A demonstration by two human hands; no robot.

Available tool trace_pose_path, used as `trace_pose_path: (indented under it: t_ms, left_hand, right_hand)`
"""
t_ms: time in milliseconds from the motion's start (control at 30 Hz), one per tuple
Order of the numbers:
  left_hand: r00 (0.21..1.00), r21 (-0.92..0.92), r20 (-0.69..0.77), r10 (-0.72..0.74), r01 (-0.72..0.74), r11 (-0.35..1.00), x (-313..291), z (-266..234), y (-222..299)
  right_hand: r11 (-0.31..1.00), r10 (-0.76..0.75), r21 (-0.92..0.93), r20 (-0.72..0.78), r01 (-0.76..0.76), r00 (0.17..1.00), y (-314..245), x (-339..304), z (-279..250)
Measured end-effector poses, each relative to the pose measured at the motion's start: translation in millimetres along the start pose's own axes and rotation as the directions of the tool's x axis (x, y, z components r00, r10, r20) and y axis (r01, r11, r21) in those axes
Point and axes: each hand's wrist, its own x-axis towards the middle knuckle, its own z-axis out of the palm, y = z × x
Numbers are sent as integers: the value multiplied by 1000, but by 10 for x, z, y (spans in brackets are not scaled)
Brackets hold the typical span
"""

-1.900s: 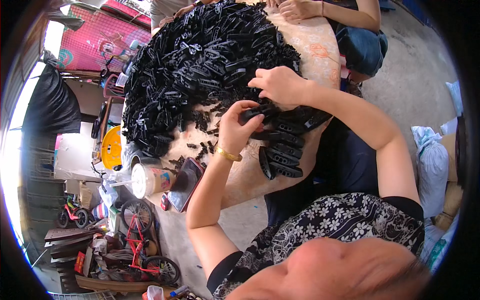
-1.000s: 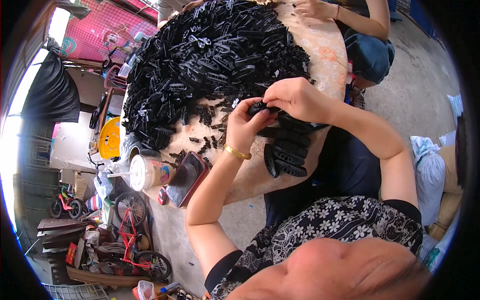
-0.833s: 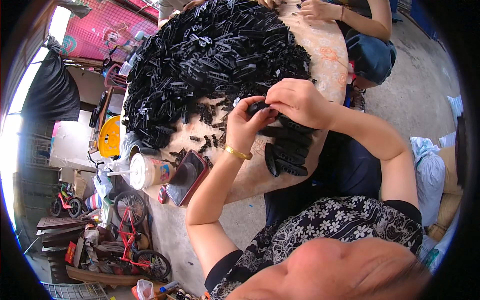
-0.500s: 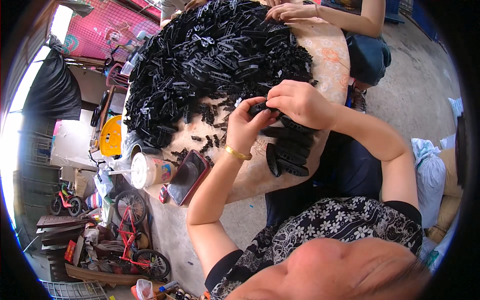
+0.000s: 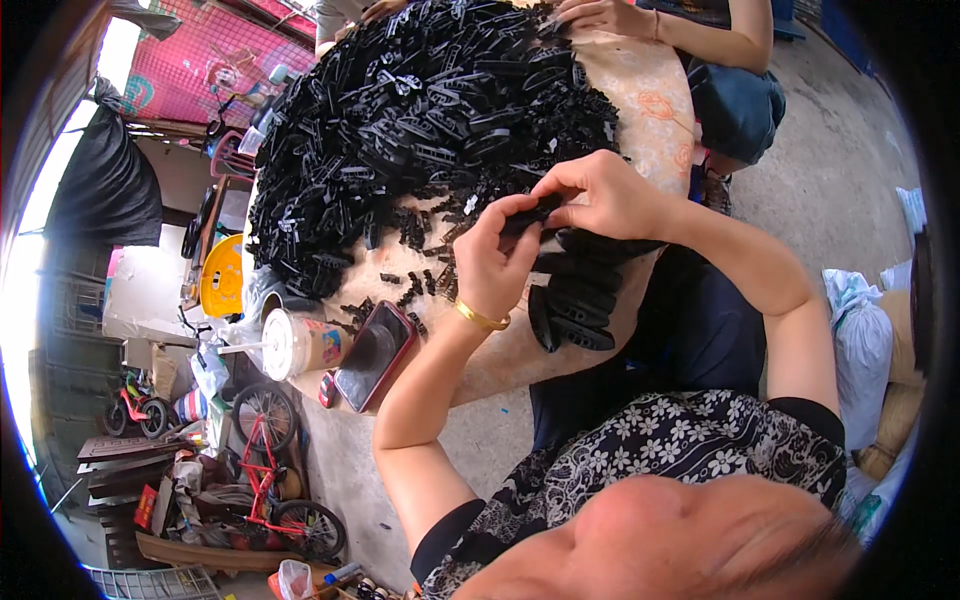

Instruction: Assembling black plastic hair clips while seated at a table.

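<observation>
Both my hands meet over the near right part of a cloth-covered table (image 5: 470,365). My left hand (image 5: 492,255), with a gold bangle at its wrist, pinches a black plastic part (image 5: 527,217). The fingertips of my right hand (image 5: 605,200) close on the same part from the right; they hide much of it. Just below my hands lies a short row of long, curved black plastic pieces (image 5: 578,310). Beyond them rises a wide heap of black plastic parts (image 5: 420,120). Small black bits (image 5: 410,285) are scattered left of my left hand.
A lidded cup with a straw (image 5: 290,343) and a phone (image 5: 375,355) stand by my left forearm. Across the table another person's hand (image 5: 605,17) touches the heap's edge. A red bicycle (image 5: 262,470) is at the lower left; sacks (image 5: 858,340) are at the right.
My right hand has turned slightly, its thumb now showing against the black part. My left hand has shifted a little. The other person's hand has moved slightly to the right.
</observation>
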Motion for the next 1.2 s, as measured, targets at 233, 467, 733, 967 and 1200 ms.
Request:
trace_pose_path:
  t_ms: [233, 467, 733, 967, 1200]
  left_hand:
    - [990, 238, 23, 136, -138, 961, 393, -254, -134]
    - [926, 921, 207, 316, -293, 256, 999, -774, -580]
    - [935, 796, -40, 352, -183, 577, 935, -632, -428]
    - [950, -634, 44, -308, 264, 726, 411, -445, -317]
    - [926, -596, 200, -320, 375, 711, 232, -224, -255]
  right_hand:
    - [995, 78, -77, 206, -63, 975, 201, 19, -392]
    - [961, 173, -270, 432, -56, 885, 318, 72, -415]
    - [759, -78, -619, 224, 204, 971, 338, 186, -48]
    - [680, -170, -690, 182, 249, 968, 244, 58, -6]
    - [812, 31, -584, 36, -4, 999, 238, 1, -47]
